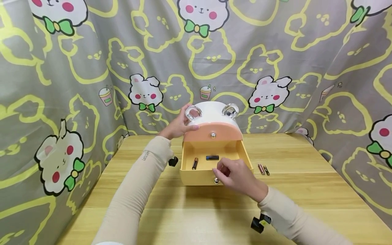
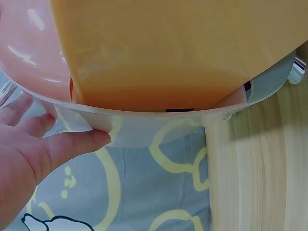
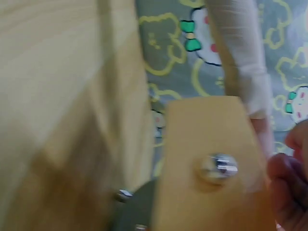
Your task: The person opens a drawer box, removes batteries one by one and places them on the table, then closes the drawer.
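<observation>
A small storage box (image 1: 211, 114) with a white top, clear ear-shaped loops and a peach upper front stands on the table. Its yellow lower drawer (image 1: 196, 177) is pulled out. Inside lie a black-and-copper battery (image 1: 195, 163) and a blue-and-black battery (image 1: 212, 157). My left hand (image 1: 180, 124) rests against the box's left side by the ear, its fingers spread along the white shell (image 2: 130, 130). Over the drawer's front edge, beside the silver knob (image 3: 220, 166), hovers my right hand (image 1: 237, 175). Its fingers are loosely bent, with nothing visible in them.
Right of the drawer, a reddish battery (image 1: 261, 169) and a dark, gold-marked battery (image 1: 266, 170) lie side by side on the wooden table (image 1: 306, 190). A grey curtain (image 1: 171, 54) with cartoon animals hangs behind the table and at both sides.
</observation>
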A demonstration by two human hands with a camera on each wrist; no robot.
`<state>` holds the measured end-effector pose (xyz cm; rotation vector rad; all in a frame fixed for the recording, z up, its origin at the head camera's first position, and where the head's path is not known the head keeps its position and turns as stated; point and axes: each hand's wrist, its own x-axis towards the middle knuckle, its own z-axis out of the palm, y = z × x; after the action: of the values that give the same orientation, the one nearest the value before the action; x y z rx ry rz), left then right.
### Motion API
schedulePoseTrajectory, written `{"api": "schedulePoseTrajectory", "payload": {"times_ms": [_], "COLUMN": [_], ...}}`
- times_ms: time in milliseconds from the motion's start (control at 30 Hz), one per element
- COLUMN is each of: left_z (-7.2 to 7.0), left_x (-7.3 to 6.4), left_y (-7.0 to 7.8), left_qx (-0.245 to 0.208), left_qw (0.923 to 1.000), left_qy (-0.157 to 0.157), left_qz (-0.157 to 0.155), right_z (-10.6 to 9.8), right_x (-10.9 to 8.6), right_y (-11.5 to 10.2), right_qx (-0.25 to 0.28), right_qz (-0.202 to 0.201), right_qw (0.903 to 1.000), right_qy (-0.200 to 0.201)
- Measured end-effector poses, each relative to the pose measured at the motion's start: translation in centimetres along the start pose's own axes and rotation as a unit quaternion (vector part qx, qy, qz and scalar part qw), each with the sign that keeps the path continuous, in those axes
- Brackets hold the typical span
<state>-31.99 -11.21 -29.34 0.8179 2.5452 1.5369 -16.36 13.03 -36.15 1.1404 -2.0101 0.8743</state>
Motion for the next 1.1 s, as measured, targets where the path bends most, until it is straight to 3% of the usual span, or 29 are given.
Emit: {"api": "schedulePoseTrajectory", "payload": {"times_ms": [167,300,700,1100], "left_z": [0.1,0.0,-0.2,0.0], "left_x": [0.0,0.0,0.1,0.1], "left_y": [0.0,0.0,-0.2,-0.2], "left_qx": [0.002,0.004,0.002,0.010], "left_qw": [1.0000,1.0000,1.0000,0.9999], "left_qy": [0.007,0.006,-0.004,0.009], "left_qz": [-0.006,-0.007,0.001,-0.011], "right_z": [-1.7,-2.4,-2.9,-3.3], "right_x": [2.1,3.1,4.9,6.2], "right_y": [0.4,0.6,1.9,3.5], "right_qx": [0.020,0.024,0.015,0.011], "right_qz": [0.038,0.066,0.082,0.082], "right_qw": [0.9956,0.9903,0.9859,0.9805], "right_qy": [-0.084,-0.120,-0.145,-0.178]}}
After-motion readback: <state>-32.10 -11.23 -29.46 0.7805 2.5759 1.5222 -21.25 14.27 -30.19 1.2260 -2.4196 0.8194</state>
